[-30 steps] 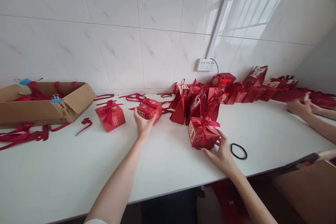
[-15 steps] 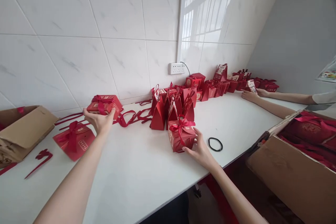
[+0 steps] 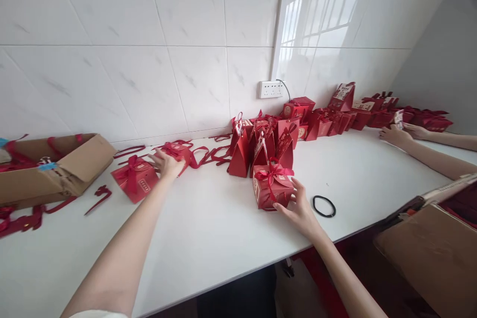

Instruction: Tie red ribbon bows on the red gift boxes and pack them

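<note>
My left hand (image 3: 168,165) is around a red gift box (image 3: 177,150) at the back left of the table, its fingers at the left side and thumb at the right. The hand hides part of that box. Just left of it lies another red gift box (image 3: 136,179) with a ribbon bow. My right hand (image 3: 300,209) holds a bow-tied red gift box (image 3: 272,190) by its right side, thumb at the front. This box rests on the white table (image 3: 216,238). Behind it stand several pointed red boxes (image 3: 239,156).
A cardboard box (image 3: 87,161) with red ribbons stands at the left. Loose red ribbon (image 3: 100,198) lies near it. A black hair tie (image 3: 324,206) is right of my right hand. Further right are a co-worker's hands (image 3: 397,135), a row of red boxes, and a large carton (image 3: 428,253).
My left hand has lowered its gift box from the air to the ribbons at the table's back. The right hand stays at its box. The view has turned left.
</note>
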Tool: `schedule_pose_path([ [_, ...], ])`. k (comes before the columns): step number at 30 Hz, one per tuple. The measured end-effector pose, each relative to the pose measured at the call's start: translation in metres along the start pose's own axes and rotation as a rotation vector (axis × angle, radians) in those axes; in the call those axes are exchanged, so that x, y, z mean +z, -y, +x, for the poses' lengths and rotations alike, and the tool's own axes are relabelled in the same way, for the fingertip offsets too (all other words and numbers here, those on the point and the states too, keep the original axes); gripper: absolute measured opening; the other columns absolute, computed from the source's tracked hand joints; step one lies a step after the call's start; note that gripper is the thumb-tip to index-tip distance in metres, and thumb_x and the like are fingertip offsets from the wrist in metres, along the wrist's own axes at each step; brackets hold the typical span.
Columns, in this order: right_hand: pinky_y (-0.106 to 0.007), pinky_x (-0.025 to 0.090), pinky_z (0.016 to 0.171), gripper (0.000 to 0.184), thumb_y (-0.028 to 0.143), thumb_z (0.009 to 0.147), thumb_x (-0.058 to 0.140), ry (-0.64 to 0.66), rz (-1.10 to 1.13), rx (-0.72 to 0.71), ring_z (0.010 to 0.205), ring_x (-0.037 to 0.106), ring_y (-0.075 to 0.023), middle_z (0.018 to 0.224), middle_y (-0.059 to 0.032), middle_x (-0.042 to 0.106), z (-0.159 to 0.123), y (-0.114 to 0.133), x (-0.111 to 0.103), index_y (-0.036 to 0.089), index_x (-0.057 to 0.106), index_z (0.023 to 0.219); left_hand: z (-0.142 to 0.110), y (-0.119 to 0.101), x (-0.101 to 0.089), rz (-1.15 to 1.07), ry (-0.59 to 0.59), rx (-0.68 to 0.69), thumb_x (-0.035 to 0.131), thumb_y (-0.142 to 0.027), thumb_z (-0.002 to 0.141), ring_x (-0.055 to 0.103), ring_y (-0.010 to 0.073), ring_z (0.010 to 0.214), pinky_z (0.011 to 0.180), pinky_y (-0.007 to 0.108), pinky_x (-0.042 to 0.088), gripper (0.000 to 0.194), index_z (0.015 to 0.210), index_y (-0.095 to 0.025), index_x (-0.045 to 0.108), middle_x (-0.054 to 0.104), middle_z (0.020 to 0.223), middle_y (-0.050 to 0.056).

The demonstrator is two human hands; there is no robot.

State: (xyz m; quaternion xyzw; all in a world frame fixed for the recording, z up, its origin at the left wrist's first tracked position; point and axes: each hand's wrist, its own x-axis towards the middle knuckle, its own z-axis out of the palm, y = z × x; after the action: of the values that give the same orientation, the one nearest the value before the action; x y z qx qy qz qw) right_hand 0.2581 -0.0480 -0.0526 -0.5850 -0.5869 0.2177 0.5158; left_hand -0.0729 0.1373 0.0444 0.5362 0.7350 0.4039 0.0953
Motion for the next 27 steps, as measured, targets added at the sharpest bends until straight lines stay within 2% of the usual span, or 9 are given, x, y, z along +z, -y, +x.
schedule_pose_path([
  [2,-0.048,0.053,0.085,0.084,0.053,0.073,0.066,0.004,-0.005,0.01,0.1,0.06,-0.0264,0.137,-0.02,0.037,0.0,-0.001,0.0,0.024,0.019,0.136,-0.014,-0.009,0.004,-0.003,0.005,0.083,0.07,-0.01,0.067,-0.011,0.0496,0.138,0.108,0.07,0.003,0.096,0.142,-0.002,0.012,-0.005,0.151,0.031],
  [4,-0.049,0.053,0.086,0.084,0.053,0.073,0.067,-0.005,-0.018,0.009,0.102,0.059,-0.0276,0.136,-0.0195,0.037,-0.001,-0.001,0.0,0.024,0.019,0.136,-0.037,-0.023,0.011,-0.049,0.017,0.248,0.065,-0.009,0.072,-0.014,0.0431,0.14,0.112,0.064,-0.003,0.082,0.14,-0.005,0.021,-0.005,0.153,0.026],
  [8,-0.05,0.053,0.088,0.081,0.05,0.075,0.065,-0.001,-0.05,-0.011,0.103,0.06,-0.0272,0.133,-0.0181,0.042,-0.001,0.001,0.0,0.024,0.018,0.136,-0.104,-0.057,0.036,-0.195,0.18,0.563,0.058,-0.016,0.079,0.007,0.0294,0.145,0.118,0.047,0.017,0.055,0.13,-0.013,0.037,0.016,0.152,0.02],
  [10,-0.051,0.052,0.09,0.08,0.047,0.076,0.065,0.008,-0.055,-0.023,0.103,0.06,-0.0268,0.129,-0.0174,0.045,0.0,0.002,0.0,0.023,0.017,0.136,-0.137,-0.069,0.049,-0.348,0.332,0.759,0.06,-0.027,0.081,0.015,0.0283,0.144,0.116,0.048,0.023,0.056,0.13,-0.018,0.036,0.023,0.15,0.017],
  [12,-0.052,0.05,0.092,0.079,0.045,0.077,0.064,0.016,-0.049,-0.023,0.103,0.06,-0.0264,0.127,-0.0171,0.048,0.0,0.004,0.0,0.022,0.017,0.136,-0.161,-0.075,0.061,-0.516,0.448,0.821,0.058,-0.036,0.082,0.017,0.0292,0.143,0.115,0.051,0.024,0.059,0.133,-0.02,0.033,0.023,0.151,0.016],
  [16,-0.05,0.049,0.093,0.079,0.045,0.077,0.063,0.05,0.003,-0.004,0.105,0.059,-0.026,0.131,-0.0176,0.045,0.001,0.009,0.0,0.023,0.015,0.135,-0.18,-0.075,0.076,-0.733,0.565,0.472,0.052,-0.043,0.084,0.021,0.0297,0.141,0.114,0.051,0.024,0.06,0.134,-0.018,0.03,0.027,0.148,0.017],
  [19,-0.049,0.046,0.097,0.078,0.048,0.078,0.062,0.079,0.049,-0.002,0.114,0.055,-0.0267,0.132,-0.0176,0.044,-0.002,0.011,-0.001,0.023,0.016,0.136,-0.178,-0.069,0.078,-0.845,0.748,0.243,0.05,-0.046,0.083,0.033,0.028,0.136,0.111,0.046,0.032,0.065,0.136,-0.017,0.024,0.033,0.145,0.017],
  [22,-0.048,0.043,0.099,0.068,0.054,0.084,0.053,0.09,0.126,0.0,0.114,0.054,-0.0258,0.124,-0.0158,0.05,-0.004,0.012,-0.003,0.022,0.021,0.135,-0.174,-0.067,0.073,-0.928,0.903,0.167,0.049,-0.047,0.083,0.041,0.0235,0.131,0.108,0.037,0.037,0.064,0.135,-0.018,0.024,0.041,0.141,0.014],
  [27,-0.039,0.051,0.081,0.062,0.068,0.086,0.032,-0.066,0.265,0.178,0.091,0.062,-0.0213,0.107,-0.0119,0.057,0.01,0.024,-0.014,0.02,0.033,0.125,-0.169,-0.068,0.061,-0.899,1.081,0.175,0.058,-0.038,0.075,0.048,0.0217,0.124,0.103,0.033,0.04,0.073,0.137,-0.02,0.023,0.045,0.138,0.011],
])
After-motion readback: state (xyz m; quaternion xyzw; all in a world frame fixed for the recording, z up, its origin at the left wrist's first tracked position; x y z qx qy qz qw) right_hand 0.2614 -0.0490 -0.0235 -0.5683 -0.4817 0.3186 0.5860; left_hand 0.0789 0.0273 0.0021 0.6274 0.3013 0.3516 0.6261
